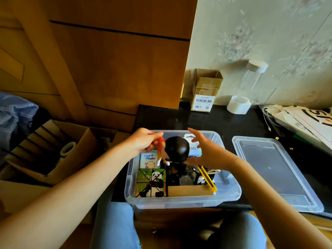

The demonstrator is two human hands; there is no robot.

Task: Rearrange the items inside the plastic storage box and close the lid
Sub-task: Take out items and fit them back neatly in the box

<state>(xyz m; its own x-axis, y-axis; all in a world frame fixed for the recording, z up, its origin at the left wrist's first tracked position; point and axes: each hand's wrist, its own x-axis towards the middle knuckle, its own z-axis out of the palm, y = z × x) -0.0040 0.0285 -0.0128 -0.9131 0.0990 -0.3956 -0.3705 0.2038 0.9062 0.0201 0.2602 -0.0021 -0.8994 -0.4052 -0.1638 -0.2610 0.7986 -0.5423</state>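
A dark-headed figurine (177, 149) is held above the clear storage box (181, 198), pinched by the left hand (143, 141) (at its orange part); the right hand (206, 150) is spread wide just beside it. The lid (274, 173) is left lying on the table (215, 121), right of the box.

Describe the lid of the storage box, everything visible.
The lid is clear, slightly frosted plastic, rectangular with rounded corners, a raised rim and a recessed centre panel. It is off the plastic storage box and lies flat on the dark surface just to the box's right, its near end reaching the surface's front edge. Neither hand touches it and nothing rests on it. Whether it touches the box cannot be told.
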